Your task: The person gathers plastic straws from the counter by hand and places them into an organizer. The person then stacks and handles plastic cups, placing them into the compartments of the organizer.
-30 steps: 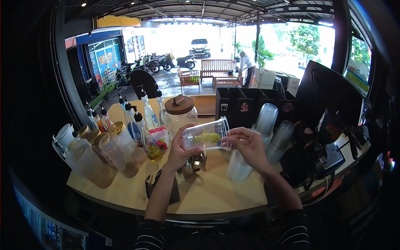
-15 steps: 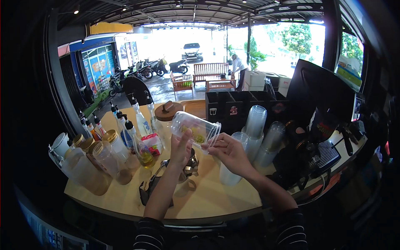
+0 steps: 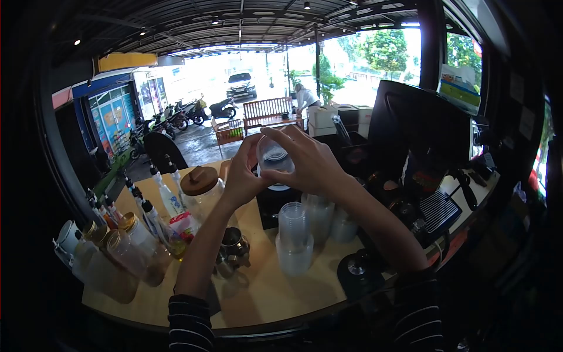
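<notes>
My left hand point(image 3: 241, 173) and my right hand point(image 3: 314, 161) curve around a clear plastic cup point(image 3: 275, 154), raised over the far side of the counter. Fingers and thumbs close round it from both sides and hide part of its wall; the printed side is not visible. Behind and beneath the hands is a black organizer point(image 3: 268, 214). Nearer to me, below my right hand, stand stacks of clear cups point(image 3: 294, 229). A metal pitcher point(image 3: 236, 242) sits on the counter beside my left forearm.
At left are pump bottles point(image 3: 167, 196), a jar with a wooden lid point(image 3: 199, 180) and jars with gold lids point(image 3: 132, 226). A coffee machine point(image 3: 431, 205) and a dark screen point(image 3: 419, 120) occupy the right. Beyond the counter, a person point(image 3: 305, 100) bends near a wooden bench point(image 3: 267, 111).
Both hands have moved up and away from me with the cup, and the cup has turned. The right hand now wraps round it. My view has shifted to the right.
</notes>
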The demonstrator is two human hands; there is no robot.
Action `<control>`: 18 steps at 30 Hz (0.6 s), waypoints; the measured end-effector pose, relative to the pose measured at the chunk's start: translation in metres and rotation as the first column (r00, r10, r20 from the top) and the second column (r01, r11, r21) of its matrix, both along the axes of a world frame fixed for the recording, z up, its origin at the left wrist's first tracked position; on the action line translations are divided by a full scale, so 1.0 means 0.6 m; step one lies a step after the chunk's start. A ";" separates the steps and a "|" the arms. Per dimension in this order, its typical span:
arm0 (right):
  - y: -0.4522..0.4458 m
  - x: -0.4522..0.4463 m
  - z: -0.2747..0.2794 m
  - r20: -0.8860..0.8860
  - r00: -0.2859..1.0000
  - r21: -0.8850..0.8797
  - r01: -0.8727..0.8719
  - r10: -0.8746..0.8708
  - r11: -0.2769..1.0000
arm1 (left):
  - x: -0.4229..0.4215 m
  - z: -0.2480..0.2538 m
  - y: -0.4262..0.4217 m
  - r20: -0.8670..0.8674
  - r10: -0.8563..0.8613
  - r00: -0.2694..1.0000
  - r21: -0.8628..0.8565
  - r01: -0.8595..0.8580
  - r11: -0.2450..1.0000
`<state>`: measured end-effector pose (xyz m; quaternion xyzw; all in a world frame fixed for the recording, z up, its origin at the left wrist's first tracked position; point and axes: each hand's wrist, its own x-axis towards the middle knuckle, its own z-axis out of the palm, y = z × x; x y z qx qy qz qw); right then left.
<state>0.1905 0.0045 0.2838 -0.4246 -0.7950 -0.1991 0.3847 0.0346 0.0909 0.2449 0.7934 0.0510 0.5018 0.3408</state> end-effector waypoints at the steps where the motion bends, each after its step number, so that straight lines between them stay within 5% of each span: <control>1: 0.008 0.012 0.006 -0.003 1.000 0.002 0.011 -0.011 1.000 | 0.015 0.007 0.007 -0.003 -0.011 1.000 0.002 0.011 1.000; 5: 0.059 0.081 0.032 -0.036 0.987 0.017 0.157 -0.156 0.987 | 0.066 0.012 0.038 0.038 0.169 0.985 0.183 -0.173 0.968; 7: 0.096 0.135 0.041 -0.104 0.934 -0.032 0.341 -0.342 0.940 | 0.075 0.009 0.061 -0.227 0.339 0.913 0.111 -0.322 0.940; 11: 0.179 0.224 0.024 -0.067 0.890 -0.026 0.451 -0.452 0.892 | 0.093 -0.025 0.111 -0.441 0.473 0.763 0.278 -0.385 0.880; 18: 0.285 0.292 -0.002 0.047 0.845 -0.281 0.522 -0.532 0.805 | 0.115 -0.077 0.151 -0.507 0.559 0.656 0.463 -0.339 0.819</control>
